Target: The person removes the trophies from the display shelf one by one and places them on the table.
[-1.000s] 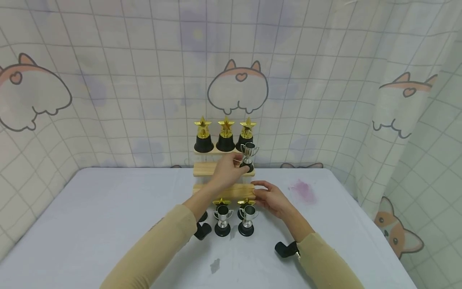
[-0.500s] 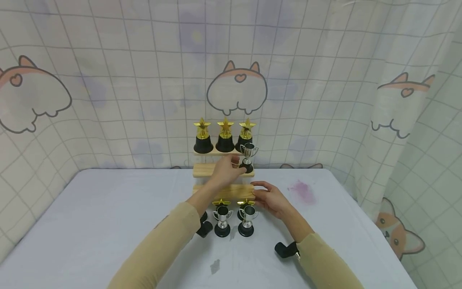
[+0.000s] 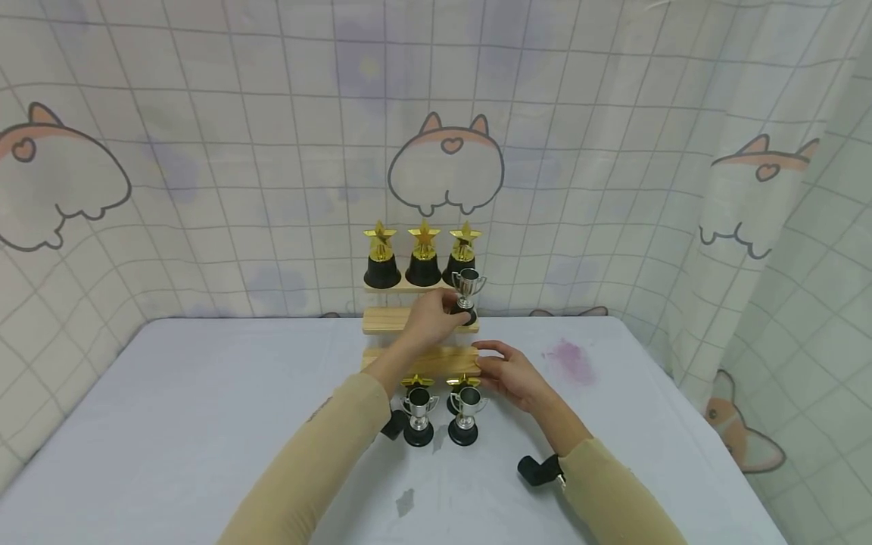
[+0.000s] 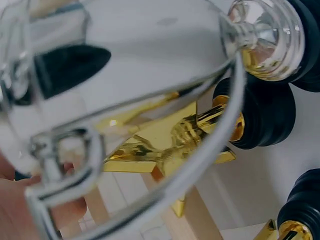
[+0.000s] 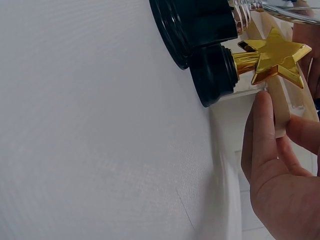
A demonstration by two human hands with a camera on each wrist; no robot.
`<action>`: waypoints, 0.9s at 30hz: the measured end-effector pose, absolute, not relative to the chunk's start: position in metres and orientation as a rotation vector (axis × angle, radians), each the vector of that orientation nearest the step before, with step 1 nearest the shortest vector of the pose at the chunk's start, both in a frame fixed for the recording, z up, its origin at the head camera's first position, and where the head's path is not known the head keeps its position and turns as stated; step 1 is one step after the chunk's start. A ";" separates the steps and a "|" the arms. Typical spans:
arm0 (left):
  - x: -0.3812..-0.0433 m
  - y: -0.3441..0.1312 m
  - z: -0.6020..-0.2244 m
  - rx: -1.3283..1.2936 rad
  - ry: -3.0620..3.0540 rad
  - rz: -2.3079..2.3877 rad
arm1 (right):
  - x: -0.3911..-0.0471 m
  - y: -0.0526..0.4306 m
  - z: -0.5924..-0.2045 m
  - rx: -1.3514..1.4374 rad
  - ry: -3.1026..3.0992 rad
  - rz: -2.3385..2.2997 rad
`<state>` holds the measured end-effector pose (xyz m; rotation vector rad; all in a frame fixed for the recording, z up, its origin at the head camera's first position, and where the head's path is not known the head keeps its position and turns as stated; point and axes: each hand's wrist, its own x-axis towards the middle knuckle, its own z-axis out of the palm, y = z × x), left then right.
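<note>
My left hand [image 3: 431,318] pinches a small silver trophy cup [image 3: 467,283] by its black base, at the right end of the middle shelf [image 3: 384,319] of a wooden stepped rack. The right hand [image 3: 511,376] grips the right end of the lowest shelf [image 3: 443,361], thumb and fingers on either side of the board in the right wrist view. Below, two more silver cups [image 3: 418,412] stand upright on the table before gold star trophies [image 5: 276,56]. One silver cup [image 4: 150,45] fills much of the left wrist view, partly covering the left fingers [image 4: 67,212].
Three gold star trophies [image 3: 424,261] on black bases line the top shelf [image 3: 409,288]. A white cloth covers the table [image 3: 238,401], and a patterned curtain [image 3: 272,151] hangs behind it. Black wrist devices [image 3: 538,471] stick out beside the forearms.
The left forearm has swung slightly to the right, while its hand stays at the same cup on the middle shelf. My right hand keeps its hold on the lowest shelf.
</note>
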<state>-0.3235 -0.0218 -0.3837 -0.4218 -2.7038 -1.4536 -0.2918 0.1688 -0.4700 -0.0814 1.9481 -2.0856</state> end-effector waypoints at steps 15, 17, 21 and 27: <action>-0.325 -0.020 -0.384 -0.428 -2.653 -1.442 | -0.292 0.170 -0.471 -0.097 1.937 -2.091; -0.325 -0.020 -0.384 -0.422 -2.661 -1.437 | -0.292 0.169 -0.470 -0.090 1.939 -2.090; -0.326 -0.020 -0.385 -0.441 -2.665 -1.428 | -0.290 0.169 -0.469 -0.086 1.953 -2.080; -0.326 -0.020 -0.384 -0.465 -2.672 -1.411 | -0.289 0.169 -0.469 -0.103 1.949 -2.077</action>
